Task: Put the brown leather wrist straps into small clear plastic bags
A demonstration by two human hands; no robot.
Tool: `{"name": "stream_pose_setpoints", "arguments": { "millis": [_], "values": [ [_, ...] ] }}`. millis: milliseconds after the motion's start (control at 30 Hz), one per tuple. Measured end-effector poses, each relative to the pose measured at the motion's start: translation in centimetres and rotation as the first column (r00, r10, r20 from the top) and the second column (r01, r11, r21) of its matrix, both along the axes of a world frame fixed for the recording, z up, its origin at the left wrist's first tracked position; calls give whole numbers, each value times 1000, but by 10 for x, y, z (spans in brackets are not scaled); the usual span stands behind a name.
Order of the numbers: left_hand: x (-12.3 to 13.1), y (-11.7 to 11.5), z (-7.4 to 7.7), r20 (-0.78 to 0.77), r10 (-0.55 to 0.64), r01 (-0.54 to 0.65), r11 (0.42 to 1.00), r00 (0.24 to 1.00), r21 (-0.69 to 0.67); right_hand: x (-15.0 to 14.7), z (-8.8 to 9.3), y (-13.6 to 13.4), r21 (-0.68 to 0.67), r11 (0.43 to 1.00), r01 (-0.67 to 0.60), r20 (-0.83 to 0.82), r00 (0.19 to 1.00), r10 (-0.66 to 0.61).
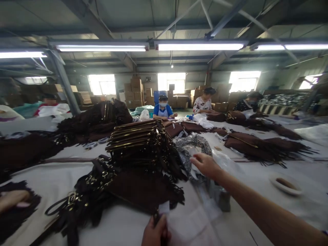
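Note:
My left hand is at the bottom edge, closed as a fist around a thin dark piece that sticks up from it, beside the edge of a pale plastic sheet. Just above lies a brown fringed bag with gold fittings. My right hand reaches forward from the lower right, fingers bent onto a heap of clear plastic bags next to a spotted cloth. A tall stack of brown bags stands between the two hands.
The long white table is strewn with brown fringed bags. A roll of tape lies at right. Another person's fingers rest on a bag at far left. Several masked people sit at the far end; cartons are stacked behind.

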State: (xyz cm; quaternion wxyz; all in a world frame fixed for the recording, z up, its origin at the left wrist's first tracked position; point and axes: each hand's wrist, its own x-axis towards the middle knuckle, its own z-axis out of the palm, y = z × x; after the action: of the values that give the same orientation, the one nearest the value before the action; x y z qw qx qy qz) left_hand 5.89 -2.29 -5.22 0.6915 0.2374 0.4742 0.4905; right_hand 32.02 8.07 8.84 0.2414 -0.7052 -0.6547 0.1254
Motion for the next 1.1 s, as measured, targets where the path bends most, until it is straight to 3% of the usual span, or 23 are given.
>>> {"name": "stream_pose_setpoints", "arguments": {
  "millis": [67,133,200,267,333,433,533,633,733,867,1100],
  "values": [
    [4,-7,2,52,-21,20,1000,998,18,-33,-32,-41,-137,968,-211,-144,971,191],
    [8,-15,8,84,-39,37,999,996,27,-66,-66,-76,-191,910,-369,-361,888,285],
    [14,-24,14,66,-46,44,999,997,23,-95,-91,-101,-194,894,-403,-557,796,238],
    [18,-32,19,19,-39,39,999,999,25,-112,-103,-113,-205,916,-345,-681,722,119],
    [19,-41,22,-18,-59,59,998,998,28,-115,-105,-119,-209,943,-261,-732,681,27],
    [11,-56,23,-30,-210,209,978,977,-17,-98,-100,-126,-191,958,-215,-726,688,10],
    [-6,-72,26,43,-424,426,900,905,-89,-74,-96,-141,-145,950,-277,-683,723,106],
    [-25,-75,39,101,-524,530,846,846,-53,-60,-93,-163,-92,942,-322,-597,775,207],
    [-32,-60,56,71,-444,445,896,893,6,-59,-90,-180,-79,934,-350,-515,816,262],
    [-20,-37,71,9,-268,267,962,963,64,-63,-87,-191,-72,895,-440,-474,805,357],
    [1,-41,70,-249,-295,340,927,922,159,-62,-87,-193,-18,836,-548,-423,762,491]
  ]
}}
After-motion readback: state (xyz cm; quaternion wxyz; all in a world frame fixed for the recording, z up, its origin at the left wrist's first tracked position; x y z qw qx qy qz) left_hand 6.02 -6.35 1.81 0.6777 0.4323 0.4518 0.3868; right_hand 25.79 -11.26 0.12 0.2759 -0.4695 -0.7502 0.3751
